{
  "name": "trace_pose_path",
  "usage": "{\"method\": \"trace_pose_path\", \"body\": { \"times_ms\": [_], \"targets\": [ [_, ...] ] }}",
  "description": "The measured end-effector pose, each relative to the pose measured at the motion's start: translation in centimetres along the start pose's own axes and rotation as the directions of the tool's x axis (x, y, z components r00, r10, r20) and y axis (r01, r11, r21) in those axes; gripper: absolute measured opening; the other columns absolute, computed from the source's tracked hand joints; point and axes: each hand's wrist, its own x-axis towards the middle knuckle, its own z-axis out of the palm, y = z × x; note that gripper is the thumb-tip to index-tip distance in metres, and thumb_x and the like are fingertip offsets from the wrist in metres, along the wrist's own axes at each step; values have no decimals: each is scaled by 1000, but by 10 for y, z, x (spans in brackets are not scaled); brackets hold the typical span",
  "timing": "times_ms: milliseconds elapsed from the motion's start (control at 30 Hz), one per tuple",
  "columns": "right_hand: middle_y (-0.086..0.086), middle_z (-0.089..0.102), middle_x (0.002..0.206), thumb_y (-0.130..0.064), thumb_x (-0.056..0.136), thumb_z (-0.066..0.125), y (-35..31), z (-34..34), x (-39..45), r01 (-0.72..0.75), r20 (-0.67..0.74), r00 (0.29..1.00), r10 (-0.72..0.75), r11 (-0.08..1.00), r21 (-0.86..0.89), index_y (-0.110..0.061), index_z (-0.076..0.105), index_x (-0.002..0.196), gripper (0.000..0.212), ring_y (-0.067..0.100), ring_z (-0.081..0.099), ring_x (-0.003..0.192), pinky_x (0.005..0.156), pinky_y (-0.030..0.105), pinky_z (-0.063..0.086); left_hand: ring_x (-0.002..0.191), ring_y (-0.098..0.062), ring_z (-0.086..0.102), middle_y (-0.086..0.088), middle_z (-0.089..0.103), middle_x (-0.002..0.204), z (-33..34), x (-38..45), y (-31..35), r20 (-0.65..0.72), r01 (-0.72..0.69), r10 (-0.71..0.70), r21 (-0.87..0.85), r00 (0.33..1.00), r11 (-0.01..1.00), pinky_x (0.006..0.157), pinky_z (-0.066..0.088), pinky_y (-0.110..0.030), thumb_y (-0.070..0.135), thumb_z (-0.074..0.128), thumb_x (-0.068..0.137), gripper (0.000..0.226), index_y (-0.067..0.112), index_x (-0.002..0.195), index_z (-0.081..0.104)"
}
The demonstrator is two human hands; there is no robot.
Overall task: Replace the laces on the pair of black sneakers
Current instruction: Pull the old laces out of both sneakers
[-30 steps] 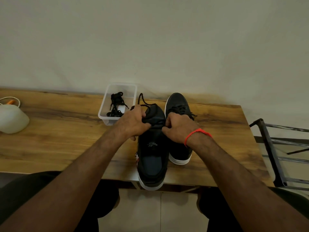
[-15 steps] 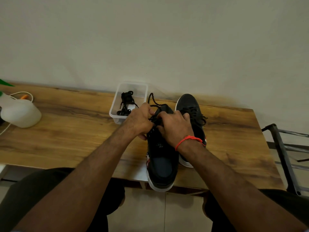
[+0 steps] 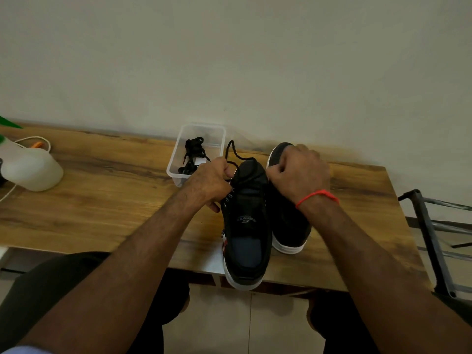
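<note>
Two black sneakers with white soles stand side by side on the wooden table (image 3: 102, 205). The near sneaker (image 3: 246, 231) hangs its heel over the front edge. My left hand (image 3: 210, 182) pinches the black lace (image 3: 233, 152) at this sneaker's left eyelets; a loop of the lace rises behind my fingers. At the top right of the same sneaker my right hand (image 3: 298, 172) is curled, seemingly pinching the lace there. It covers much of the second sneaker (image 3: 288, 226).
A clear plastic box (image 3: 178, 164) with bundled black laces (image 3: 192, 155) stands just behind my left hand. A white spray bottle (image 3: 30, 167) sits at the far left of the table. A dark metal rack (image 3: 431, 231) stands to the right of the table.
My right hand has moved right and away from my left hand, which stays at the left eyelets. The near sneaker's tongue and eyelets now show between the hands.
</note>
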Motion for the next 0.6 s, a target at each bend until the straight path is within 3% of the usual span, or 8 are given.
{"method": "trace_pose_path", "body": {
  "times_ms": [67,133,200,267,367,500,600],
  "targets": [
    [10,60,106,-36,82,56,23,-14,10,-126,36,992,124,991,45,-14,62,99,28,35,56,100,87,46,50,90,-29,69,-2,51,107,0,0,0,8,13,-13,-8,1000,1000,49,59,-31,1,66,94,27,21,106,52],
    [11,56,114,-33,86,58,37,-17,13,-155,73,986,150,986,62,-17,58,106,26,35,52,107,92,47,47,89,-29,70,-4,53,105,0,0,1,12,15,-15,-3,1000,1000,51,61,-34,3,65,95,24,21,106,53],
    [9,53,117,-29,87,58,32,-12,10,-44,39,998,40,995,94,-21,56,110,25,34,47,111,95,44,40,86,-28,71,-4,55,103,0,-1,1,21,18,-17,-7,1000,1000,54,62,-35,4,65,95,23,21,105,53],
    [5,52,115,-29,88,58,15,-3,4,158,5,987,-160,983,96,-25,59,106,19,31,44,113,94,43,35,86,-28,71,-6,56,105,0,-1,2,29,17,-16,-8,999,1000,54,62,-36,4,66,95,24,20,108,54],
    [0,50,123,-42,92,56,-14,17,-9,374,124,923,-365,926,-56,-28,60,112,24,30,37,123,98,47,30,84,-26,72,-7,57,106,-1,-2,2,31,17,-17,-7,999,1000,54,62,-36,5,66,95,23,20,109,54],
    [1,48,137,-46,98,52,-29,38,-19,439,246,887,-392,880,-182,-27,58,126,35,31,33,130,100,51,28,81,-24,71,-6,57,103,-2,-1,1,32,8,-8,-13,999,1000,54,63,-37,5,66,95,24,21,108,53],
    [-3,58,119,-40,93,55,-25,29,-11,332,118,939,-323,941,-64,-27,63,101,18,28,43,120,94,48,31,85,-26,71,-7,56,107,-3,-2,2,32,7,-7,-12,999,1000,55,63,-37,4,67,94,25,20,109,53]
  ]
}}
